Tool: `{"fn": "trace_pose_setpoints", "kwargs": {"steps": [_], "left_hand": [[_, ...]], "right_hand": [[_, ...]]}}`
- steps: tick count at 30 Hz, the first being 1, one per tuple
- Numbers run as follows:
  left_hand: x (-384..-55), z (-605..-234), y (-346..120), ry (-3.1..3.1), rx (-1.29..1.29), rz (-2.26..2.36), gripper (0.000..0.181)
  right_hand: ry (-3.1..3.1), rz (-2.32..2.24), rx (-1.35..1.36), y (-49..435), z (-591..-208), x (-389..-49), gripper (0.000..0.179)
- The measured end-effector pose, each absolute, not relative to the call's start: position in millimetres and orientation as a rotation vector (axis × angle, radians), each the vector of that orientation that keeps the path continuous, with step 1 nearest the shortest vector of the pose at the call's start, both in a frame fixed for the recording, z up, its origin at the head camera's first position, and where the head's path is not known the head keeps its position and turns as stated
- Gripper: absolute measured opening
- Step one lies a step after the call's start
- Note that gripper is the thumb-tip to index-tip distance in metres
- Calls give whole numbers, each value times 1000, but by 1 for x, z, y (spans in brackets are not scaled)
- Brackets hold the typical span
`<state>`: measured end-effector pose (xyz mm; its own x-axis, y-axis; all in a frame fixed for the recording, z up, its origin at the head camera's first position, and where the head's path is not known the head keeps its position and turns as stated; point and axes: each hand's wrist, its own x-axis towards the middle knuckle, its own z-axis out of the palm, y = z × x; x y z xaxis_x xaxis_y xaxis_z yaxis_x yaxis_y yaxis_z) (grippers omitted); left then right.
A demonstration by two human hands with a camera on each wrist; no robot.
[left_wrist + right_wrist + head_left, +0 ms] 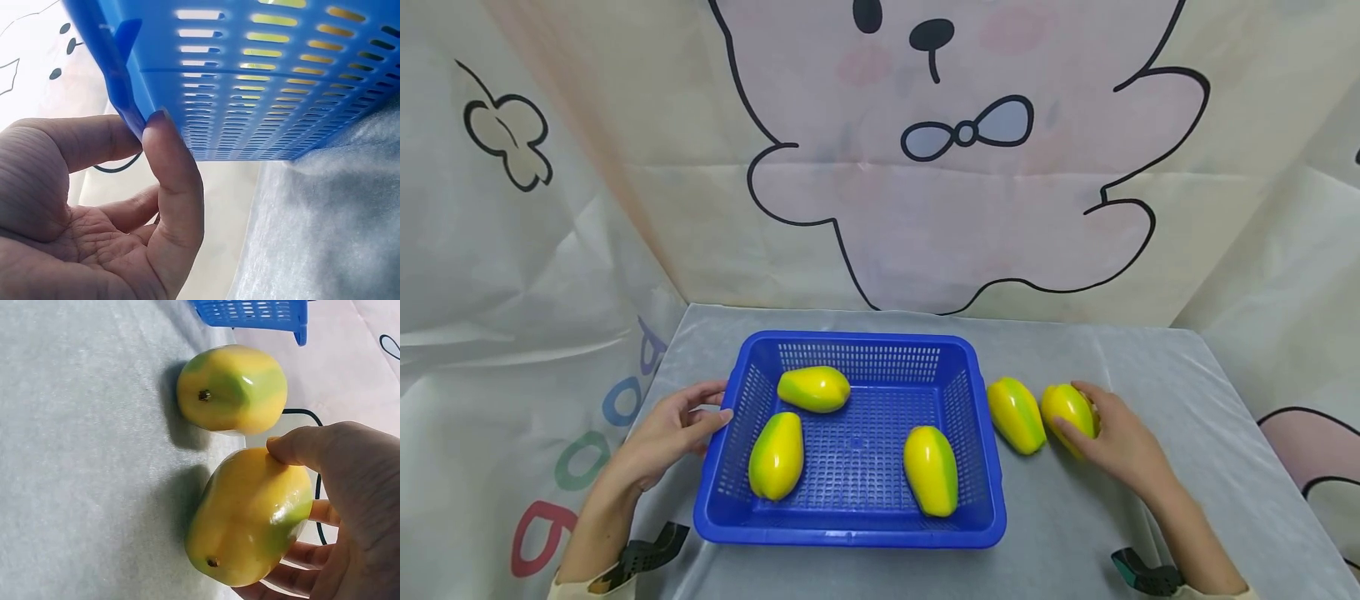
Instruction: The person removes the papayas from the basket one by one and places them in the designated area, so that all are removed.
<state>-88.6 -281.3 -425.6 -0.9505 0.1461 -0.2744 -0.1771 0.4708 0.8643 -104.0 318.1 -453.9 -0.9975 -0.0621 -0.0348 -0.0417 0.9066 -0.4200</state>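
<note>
A blue plastic basket (pixel 856 533) stands on the table with three glossy yellow-green papayas inside: one at the back left (pixel 814 389), one at the front left (pixel 777 456), one on the right (pixel 931 471). My left hand (pixel 670 432) pinches the basket's left rim between thumb and finger, as the left wrist view shows. To the right of the basket, my right hand (pixel 1112 433) grips a papaya (pixel 250 519), thumb on one side and fingers on the other. Another papaya (pixel 1017 415) lies between that one and the basket.
A grey cloth (pixel 1060 533) covers the table. Printed curtains (pixel 985 225) with a cartoon figure hang behind it and at both sides. Dark straps (pixel 651 550) sit on both wrists.
</note>
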Motion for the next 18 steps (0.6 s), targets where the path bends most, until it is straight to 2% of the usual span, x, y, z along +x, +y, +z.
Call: {"fn": "trace_pose_setpoints", "kwargs": {"steps": [18], "left_hand": [[-88,-426,-282,2401,-14,1478,71]], "right_hand": [[2976,-673,-70,319,-458,-101,86]]}}
